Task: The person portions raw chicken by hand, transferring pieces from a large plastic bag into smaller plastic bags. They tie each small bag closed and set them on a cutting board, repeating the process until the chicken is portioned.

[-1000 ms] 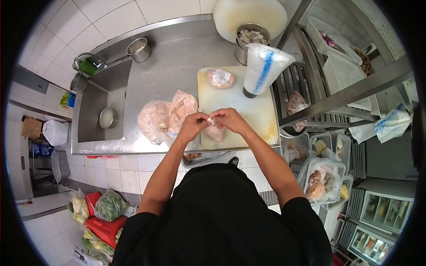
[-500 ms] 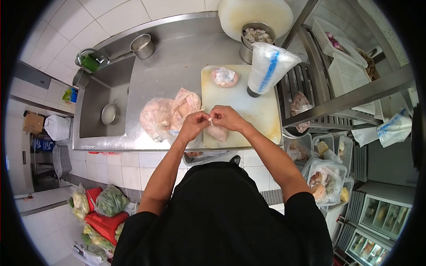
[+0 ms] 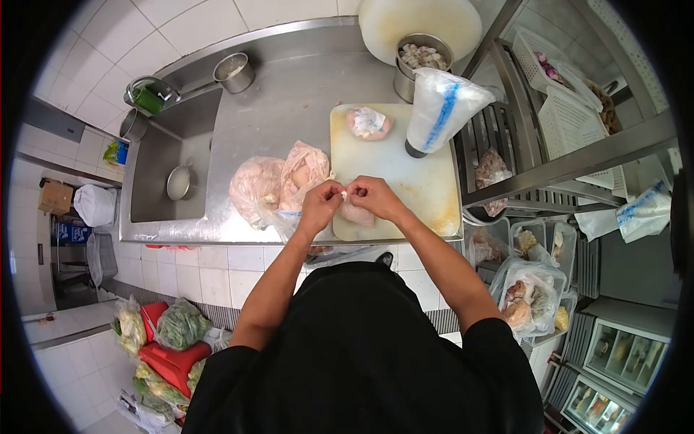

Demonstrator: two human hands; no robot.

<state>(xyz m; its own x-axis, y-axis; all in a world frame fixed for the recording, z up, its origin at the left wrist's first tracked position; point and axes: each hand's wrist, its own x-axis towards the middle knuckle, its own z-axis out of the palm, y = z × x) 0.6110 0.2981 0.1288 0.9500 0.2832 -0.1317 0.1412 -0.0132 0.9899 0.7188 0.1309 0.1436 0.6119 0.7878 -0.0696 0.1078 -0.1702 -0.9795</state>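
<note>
- The left hand (image 3: 320, 206) has its thumb and fingertips closed on the twisted neck of the small meat bag (image 3: 358, 214).
- The right hand (image 3: 376, 197) pinches the same neck from the right, its fingers curled, close to the left hand's fingertips.
- The small meat bag sits on the near left part of the cutting board (image 3: 426, 177), partly hidden by the right hand.
- A wrapped meat packet (image 3: 369, 124) lies at the board's far left.
- The plastic bag roll (image 3: 447, 112) stands at the board's far right, near a pot of pale pieces (image 3: 406, 82).
- Two large meat bags (image 3: 256, 189) rest side by side on the steel counter (image 3: 289, 98), left of the board.
</note>
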